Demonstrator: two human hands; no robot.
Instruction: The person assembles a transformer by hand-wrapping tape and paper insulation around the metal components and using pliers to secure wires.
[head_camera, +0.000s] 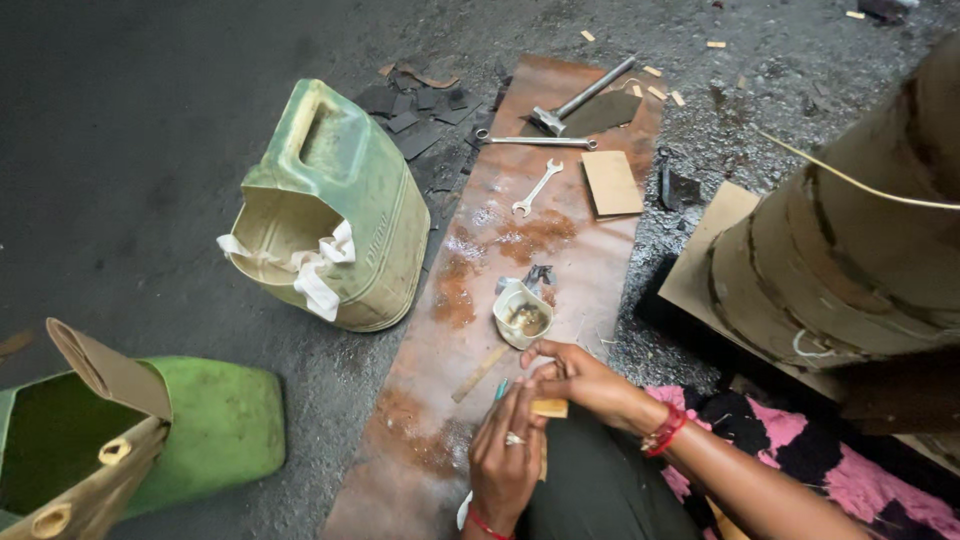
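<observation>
My left hand (505, 455), with a ring on one finger, holds a thin stick-like tool with a teal tip (500, 390). My right hand (580, 380), red bangles at the wrist, pinches a small tan wooden piece (549, 408). Both hands meet over the near end of a rusty metal sheet (520, 260). Just beyond my fingers stands a small white cup (521, 315) with brownish paste inside. A flat wooden strip (480, 373) lies beside the cup.
On the sheet farther away lie a small spanner (537, 188), a longer wrench (535, 141), a hammer (580, 98) and a wooden block (611, 183). A cut green jerrycan (335, 205) with a white rag stands left; a green container (190, 425) near left; a large layered cylinder (850, 240) right.
</observation>
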